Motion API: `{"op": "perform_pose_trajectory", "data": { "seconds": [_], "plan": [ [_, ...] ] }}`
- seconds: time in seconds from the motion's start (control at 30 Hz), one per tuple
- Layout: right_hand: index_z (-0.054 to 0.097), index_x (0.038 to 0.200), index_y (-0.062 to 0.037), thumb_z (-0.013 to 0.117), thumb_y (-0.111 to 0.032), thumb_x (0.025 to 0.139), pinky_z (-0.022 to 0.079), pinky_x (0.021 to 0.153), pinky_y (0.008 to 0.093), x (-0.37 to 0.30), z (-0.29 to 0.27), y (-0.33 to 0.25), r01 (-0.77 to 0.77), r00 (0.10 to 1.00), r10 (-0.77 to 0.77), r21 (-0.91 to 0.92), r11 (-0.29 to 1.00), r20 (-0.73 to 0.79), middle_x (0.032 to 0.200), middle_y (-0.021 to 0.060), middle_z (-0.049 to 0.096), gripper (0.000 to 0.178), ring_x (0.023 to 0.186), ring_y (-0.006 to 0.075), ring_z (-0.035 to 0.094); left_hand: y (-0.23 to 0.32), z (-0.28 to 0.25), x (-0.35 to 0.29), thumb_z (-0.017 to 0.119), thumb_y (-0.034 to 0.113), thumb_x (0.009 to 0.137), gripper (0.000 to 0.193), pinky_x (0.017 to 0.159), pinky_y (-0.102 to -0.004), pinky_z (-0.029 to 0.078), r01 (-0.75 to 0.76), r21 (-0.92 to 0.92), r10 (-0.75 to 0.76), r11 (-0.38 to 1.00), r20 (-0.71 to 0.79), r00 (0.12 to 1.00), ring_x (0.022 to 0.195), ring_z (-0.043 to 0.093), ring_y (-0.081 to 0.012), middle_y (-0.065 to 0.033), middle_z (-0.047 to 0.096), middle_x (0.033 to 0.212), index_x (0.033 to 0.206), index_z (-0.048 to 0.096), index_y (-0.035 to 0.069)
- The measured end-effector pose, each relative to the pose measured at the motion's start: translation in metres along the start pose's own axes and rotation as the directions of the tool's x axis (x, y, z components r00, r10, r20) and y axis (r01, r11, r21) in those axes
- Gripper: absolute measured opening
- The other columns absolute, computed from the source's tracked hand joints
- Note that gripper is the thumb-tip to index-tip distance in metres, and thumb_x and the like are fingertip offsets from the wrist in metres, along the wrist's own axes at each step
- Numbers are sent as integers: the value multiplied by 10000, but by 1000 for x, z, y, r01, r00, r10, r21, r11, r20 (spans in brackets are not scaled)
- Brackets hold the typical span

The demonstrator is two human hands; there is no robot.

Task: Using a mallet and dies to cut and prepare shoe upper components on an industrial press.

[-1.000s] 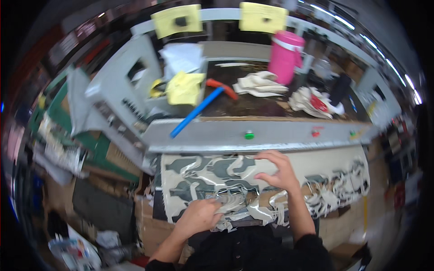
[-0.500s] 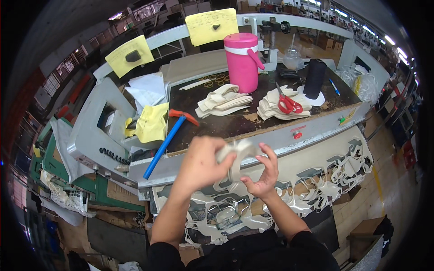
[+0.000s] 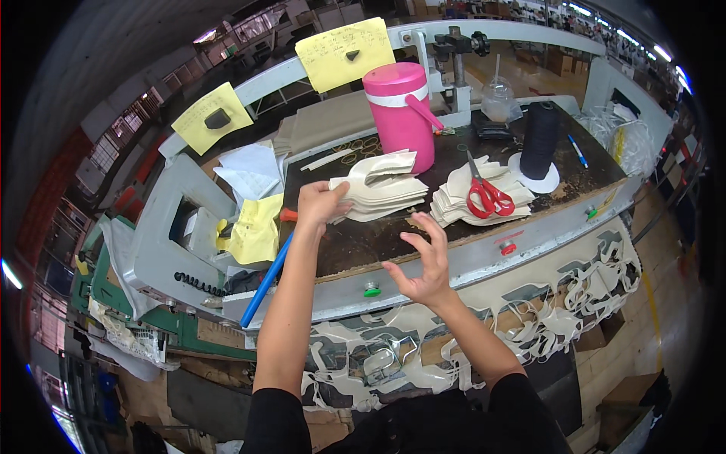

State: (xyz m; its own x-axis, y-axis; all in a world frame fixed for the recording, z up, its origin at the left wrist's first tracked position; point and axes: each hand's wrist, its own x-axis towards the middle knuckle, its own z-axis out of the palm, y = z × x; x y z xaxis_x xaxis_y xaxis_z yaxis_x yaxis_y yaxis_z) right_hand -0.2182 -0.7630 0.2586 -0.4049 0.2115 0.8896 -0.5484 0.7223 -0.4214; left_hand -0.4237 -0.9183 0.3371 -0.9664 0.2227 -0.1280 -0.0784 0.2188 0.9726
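My left hand (image 3: 321, 203) pinches the left end of a pile of cream cut fabric pieces (image 3: 386, 198) on the dark tabletop. The pieces are stacked and curve at the top; my left fingertips are partly hidden. My right hand (image 3: 425, 266) hovers over the table's front edge, fingers spread and bent, with nothing in them. Beyond it lies a second pile of cream pieces (image 3: 454, 195), topped by red-handled scissors (image 3: 488, 198). Close to my left forearm is a hammer with a blue handle (image 3: 266, 284); its orange head is mostly covered by my hand.
A pink jug (image 3: 398, 125) stands behind the piles. To the right are a black thread cone (image 3: 539, 140), a blue pen (image 3: 578, 151) and a plastic cup (image 3: 497, 100). Green (image 3: 371, 289) and red (image 3: 507, 247) buttons line the front panel. Cream offcut sheets (image 3: 423, 367) hang below.
My left hand has moved up and away from me to the left pile, bringing the cream piece there. My right hand has come off it and stays open nearby. The view has shifted slightly.
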Motion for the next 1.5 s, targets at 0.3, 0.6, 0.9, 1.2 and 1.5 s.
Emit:
{"op": "perform_pose_trajectory", "data": {
  "seconds": [0.3, 0.6, 0.9, 1.2, 1.5],
  "plan": [
    [718, 1151, -95, 897, -278, 788, 446, 1037, 488, 27, 21, 0, 22, 978, -27, 29, 999, 205, 1289, 129, 643, 444, 1198, 354, 608, -3, -10, 3, 753, 127, 997, 294, 797, -346, 666, -62, -485, 75, 872, 7, 997, 927, 774, -252, -153, 756, 1121, 1191, 701, -88],
    [637, 1357, -44, 916, -334, 757, 278, 1216, 577, 94, 51, 42, 88, 810, 120, -322, 943, 574, 1395, 174, 614, 723, 1350, 364, 553, -6, -14, -6, 771, 152, 963, 260, 737, -318, 655, 4, -147, -26, 989, -145, 989, 867, 771, -244, -180, 754, 993, 1012, 702, -94],
    [806, 1019, -26, 980, -502, 604, 453, 1099, 486, 158, 93, 42, 273, 365, 276, -386, 881, 889, 1065, 154, 792, 655, 1101, 323, 738, 2, -61, 8, 863, 348, 818, 639, 883, -421, 594, -485, 669, 476, 563, 217, 852, 1085, 740, -323, -182, 759, 1122, 1329, 674, 14],
    [797, 1048, -15, 1012, -460, 555, 592, 927, 419, 167, 88, 42, 302, 238, 281, -345, 889, 930, 1071, 164, 797, 698, 1044, 329, 765, 47, -30, -16, 994, 81, 569, 1122, 921, -448, 624, -392, 759, 25, 520, 445, 895, 1182, 697, -413, -285, 681, 1315, 1527, 424, -45],
    [780, 1135, -50, 1022, -451, 557, 606, 896, 406, 158, 60, 28, 282, 263, 317, -387, 878, 911, 1041, 136, 803, 743, 1016, 287, 779, 45, -30, -23, 1042, 291, 529, 1229, 1084, -435, 534, -320, 703, -123, 635, 501, 856, 1235, 675, -429, -310, 685, 1312, 1550, 435, -22]
  ]
}}
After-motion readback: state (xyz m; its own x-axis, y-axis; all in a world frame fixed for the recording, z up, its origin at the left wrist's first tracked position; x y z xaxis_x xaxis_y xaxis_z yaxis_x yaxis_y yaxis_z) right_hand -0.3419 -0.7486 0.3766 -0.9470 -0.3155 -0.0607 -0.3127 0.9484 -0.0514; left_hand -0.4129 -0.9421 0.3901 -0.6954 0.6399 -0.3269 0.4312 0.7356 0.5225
